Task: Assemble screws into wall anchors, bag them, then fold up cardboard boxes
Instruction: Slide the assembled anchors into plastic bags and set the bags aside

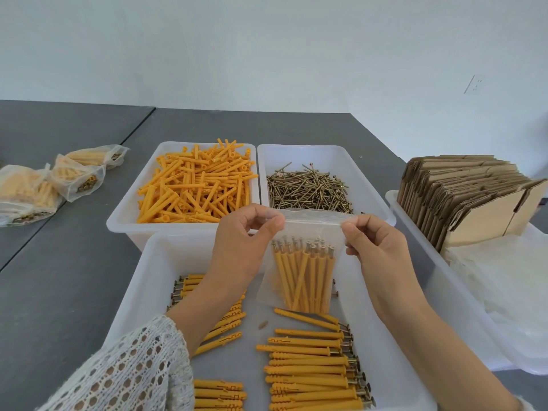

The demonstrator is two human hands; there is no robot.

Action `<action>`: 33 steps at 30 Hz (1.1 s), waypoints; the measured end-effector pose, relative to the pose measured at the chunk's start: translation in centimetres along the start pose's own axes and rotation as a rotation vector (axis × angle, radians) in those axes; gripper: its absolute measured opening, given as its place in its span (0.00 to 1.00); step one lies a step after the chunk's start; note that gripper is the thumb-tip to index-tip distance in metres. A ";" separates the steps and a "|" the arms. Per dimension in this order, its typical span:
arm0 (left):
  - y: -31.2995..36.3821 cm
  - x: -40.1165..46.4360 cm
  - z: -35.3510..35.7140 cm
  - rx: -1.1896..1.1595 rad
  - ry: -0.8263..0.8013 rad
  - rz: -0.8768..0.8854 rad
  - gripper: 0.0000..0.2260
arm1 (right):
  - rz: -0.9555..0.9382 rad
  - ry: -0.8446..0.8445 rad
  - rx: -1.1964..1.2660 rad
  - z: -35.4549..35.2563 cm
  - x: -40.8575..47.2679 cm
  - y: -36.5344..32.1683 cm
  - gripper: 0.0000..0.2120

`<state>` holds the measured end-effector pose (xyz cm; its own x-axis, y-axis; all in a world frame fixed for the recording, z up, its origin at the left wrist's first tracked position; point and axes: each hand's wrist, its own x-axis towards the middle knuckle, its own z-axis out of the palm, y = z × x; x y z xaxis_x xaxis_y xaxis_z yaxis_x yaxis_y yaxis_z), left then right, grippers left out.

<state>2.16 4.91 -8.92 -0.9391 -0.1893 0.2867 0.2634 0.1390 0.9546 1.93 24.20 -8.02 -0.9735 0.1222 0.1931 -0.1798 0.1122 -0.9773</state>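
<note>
The clear bag [302, 271], at center frame above the near tray [154, 262], hangs upright with a bundle of assembled anchors [307, 277] inside, screw heads up. If either pinch slips while the mouth is pressed closed, I judge the bag could tip and spill into the tray. Left hand [246, 244] pinches the bag's top left corner, right hand [373, 247] the top right, thumbs and forefingers clamped on the rim, forearms rising from the lower frame.
</note>
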 end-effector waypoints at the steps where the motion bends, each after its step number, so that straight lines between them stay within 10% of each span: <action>1: 0.0 0.0 0.0 0.005 0.011 0.008 0.04 | -0.015 -0.011 -0.011 0.1 0.0 -0.1 0.05; 33: 1.5 -0.7 -0.4 0.278 -0.052 0.340 0.02 | -0.286 -0.107 -0.299 0.8 -1.0 -1.0 0.03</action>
<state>3.34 4.85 -7.67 -0.8209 -0.0394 0.5698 0.4968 0.4428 0.7464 2.95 23.21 -7.34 -0.9025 -0.0568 0.4269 -0.4110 0.4097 -0.8144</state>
